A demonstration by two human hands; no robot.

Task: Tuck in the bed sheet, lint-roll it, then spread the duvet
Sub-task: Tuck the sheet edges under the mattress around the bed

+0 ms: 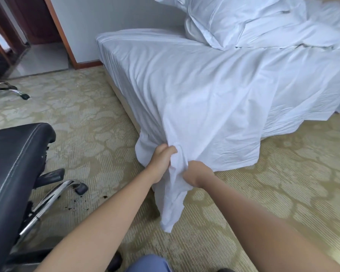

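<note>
Big white cotton bed sheet [194, 91] spread over the bed, hanging loose down the near corner to the floor. One long bunched tail of the sheet dropping lower than the rest, down onto the carpet between the two arms.

Left hand [161, 160] curled tight round a fistful of the sheet at the bed corner, thumb side up, fingers pressed into the cloth. Right hand [196, 173] just beside it and a bit lower, also gripping the same bunch of sheet, with fingers tucked into the folds and partly hidden by them. Both bare arms reaching forward from the bottom of the view.

Along the left side of the bed, sheet lying flat and smooth against the mattress. Along the near side, sheet hanging free and wrinkled, edge close to the floor.

Puffy white duvet [294, 34] heaped at the far right of the bed, near the wall. Soft white pillow with a stitched border [230, 20] leaning on top of that heap.

Yellow-green patterned carpet [273, 183] under it all. Black leather office chair with shiny metal legs [14, 173] at the left, well apart from the bed. Little dark crumbs [77, 205] on the carpet near the chair wheels
</note>
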